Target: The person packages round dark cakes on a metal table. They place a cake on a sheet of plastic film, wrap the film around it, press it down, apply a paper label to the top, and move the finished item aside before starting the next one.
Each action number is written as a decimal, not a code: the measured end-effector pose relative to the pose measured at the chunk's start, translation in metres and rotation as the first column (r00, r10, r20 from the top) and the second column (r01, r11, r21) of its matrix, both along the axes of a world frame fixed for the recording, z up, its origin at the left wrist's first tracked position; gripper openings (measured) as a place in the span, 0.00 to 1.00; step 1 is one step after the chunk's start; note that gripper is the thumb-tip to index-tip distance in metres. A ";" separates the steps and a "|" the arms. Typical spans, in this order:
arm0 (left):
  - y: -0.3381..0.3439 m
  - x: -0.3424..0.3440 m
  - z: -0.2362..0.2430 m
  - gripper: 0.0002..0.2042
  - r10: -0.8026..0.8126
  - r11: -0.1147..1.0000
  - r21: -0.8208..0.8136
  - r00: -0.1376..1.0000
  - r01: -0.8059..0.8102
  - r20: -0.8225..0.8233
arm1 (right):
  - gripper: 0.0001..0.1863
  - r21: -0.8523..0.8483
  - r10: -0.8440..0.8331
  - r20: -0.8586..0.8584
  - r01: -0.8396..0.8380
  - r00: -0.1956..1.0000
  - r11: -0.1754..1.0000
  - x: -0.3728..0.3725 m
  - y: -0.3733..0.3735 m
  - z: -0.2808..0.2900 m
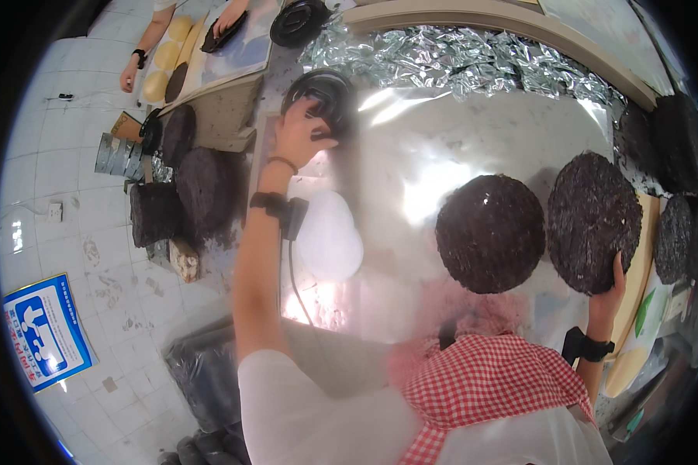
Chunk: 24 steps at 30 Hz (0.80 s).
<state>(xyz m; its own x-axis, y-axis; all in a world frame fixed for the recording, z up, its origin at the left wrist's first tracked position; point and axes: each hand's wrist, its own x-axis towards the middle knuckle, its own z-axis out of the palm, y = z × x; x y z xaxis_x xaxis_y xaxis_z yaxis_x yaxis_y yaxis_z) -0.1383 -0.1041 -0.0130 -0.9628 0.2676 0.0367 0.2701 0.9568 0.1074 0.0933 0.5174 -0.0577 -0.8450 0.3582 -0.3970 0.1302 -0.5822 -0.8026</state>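
My left hand [304,128] grips a black round plastic object [326,91] at the upper left of the shiny metal work surface [395,132], fingers curled over it. My right hand [611,283] holds the near edge of a rough, dark flat disc [589,217], with most of its fingers hidden behind it. A second dark disc [488,232] lies flat just left of that one. A white rounded pad [329,236] lies beside my left forearm, below the black object.
Crumpled foil [457,58] runs along the far edge. Dark discs are stacked at right [671,143] and left [205,190]. A black round item [295,22] sits at the top. Another person's hands [128,77] are at a side table at upper left, above a tiled floor [70,155].
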 end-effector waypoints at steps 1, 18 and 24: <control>-0.009 -0.003 -0.007 0.12 0.006 1.000 -0.001 1.000 -0.006 0.008 | 0.23 0.370 0.121 0.024 -0.122 0.992 0.921 0.007 0.000 -0.001; -0.037 -0.011 0.003 0.10 0.089 0.872 0.480 0.995 -0.098 0.042 | 0.23 -0.139 -0.062 0.121 0.079 0.991 0.987 -0.007 -0.008 0.022; 0.039 0.081 0.105 0.14 0.323 0.920 0.383 0.710 -0.081 -0.625 | 0.26 0.966 0.083 0.065 -0.083 0.994 0.245 0.015 0.010 0.006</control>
<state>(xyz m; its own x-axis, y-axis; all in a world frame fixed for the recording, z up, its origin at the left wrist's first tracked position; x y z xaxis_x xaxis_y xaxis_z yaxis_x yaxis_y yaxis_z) -0.0575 -0.0647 0.0921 -0.6799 -0.0729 0.7297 0.1893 0.9439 0.2707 0.1088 0.5278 -0.0521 -0.8957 0.4011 0.1919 0.1265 0.6436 -0.7549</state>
